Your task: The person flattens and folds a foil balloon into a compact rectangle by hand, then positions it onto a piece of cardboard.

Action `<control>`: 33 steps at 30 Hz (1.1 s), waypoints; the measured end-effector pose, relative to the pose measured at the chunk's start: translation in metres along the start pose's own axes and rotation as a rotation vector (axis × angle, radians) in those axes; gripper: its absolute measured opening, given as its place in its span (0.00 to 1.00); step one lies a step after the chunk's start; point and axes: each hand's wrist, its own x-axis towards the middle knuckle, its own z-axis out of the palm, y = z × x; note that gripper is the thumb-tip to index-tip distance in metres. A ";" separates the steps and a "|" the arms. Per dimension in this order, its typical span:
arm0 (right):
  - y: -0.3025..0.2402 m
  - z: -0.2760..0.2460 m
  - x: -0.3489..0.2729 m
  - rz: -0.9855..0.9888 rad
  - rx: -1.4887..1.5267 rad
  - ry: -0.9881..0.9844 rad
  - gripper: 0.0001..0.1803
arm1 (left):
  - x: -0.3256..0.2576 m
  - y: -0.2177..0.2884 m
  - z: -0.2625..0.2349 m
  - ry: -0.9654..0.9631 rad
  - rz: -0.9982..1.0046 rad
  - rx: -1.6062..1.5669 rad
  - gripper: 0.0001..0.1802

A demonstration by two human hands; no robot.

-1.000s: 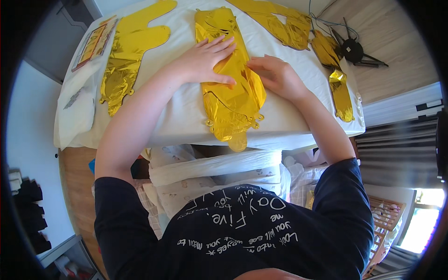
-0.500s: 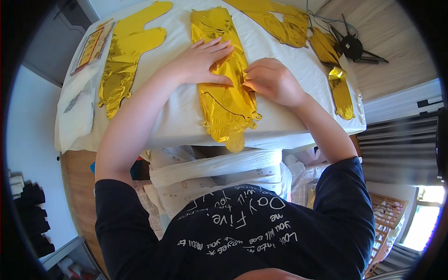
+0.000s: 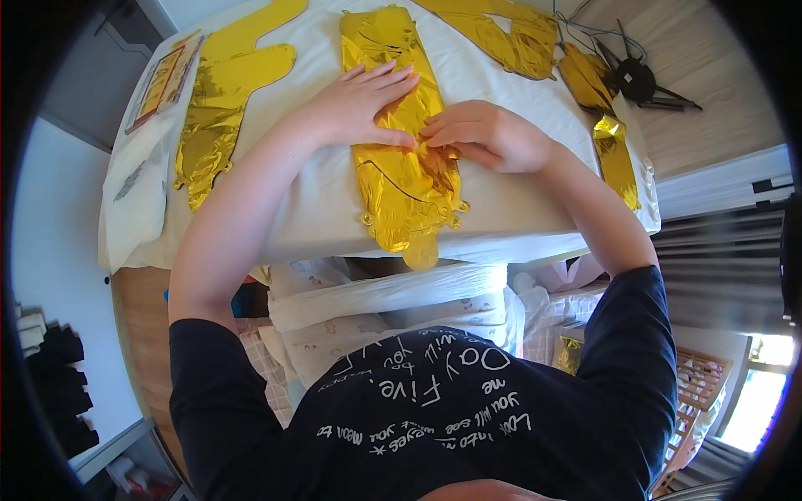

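A flat gold foil balloon (image 3: pixel 386 188) lies lengthwise across the table in front of me, with small tabs and a rounded tail at its near end. My left hand (image 3: pixel 361 107) rests flat on its middle, fingers spread and thumb pointing right. Close to that thumb, my right hand (image 3: pixel 489 138) has its fingers closed at the balloon's right edge, where the foil is creased; the fingertips partly hide the grip.
Another flat gold foil balloon (image 3: pixel 209 113) lies to the left, beside a picture sheet (image 3: pixel 163 88) and clear plastic bags (image 3: pixel 138 192). More gold foil (image 3: pixel 518 42) lies at the far right. A black router-like device (image 3: pixel 635 81) with cables stands beyond the white-covered table (image 3: pixel 292 200).
My right hand has moved slightly left over the balloon, bringing the foil's right edge inward toward my left thumb. My left hand stays nearly in place.
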 end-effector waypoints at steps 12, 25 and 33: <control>-0.047 0.007 -0.042 0.106 0.042 -0.130 0.23 | -0.021 0.034 0.004 -0.009 0.097 0.001 0.61; -0.104 0.031 -0.067 0.223 -0.014 -0.056 0.25 | -0.048 0.067 0.013 0.120 0.179 0.058 0.58; -0.109 0.040 -0.068 0.231 -0.072 0.065 0.18 | -0.082 0.082 -0.016 0.371 0.211 0.158 0.43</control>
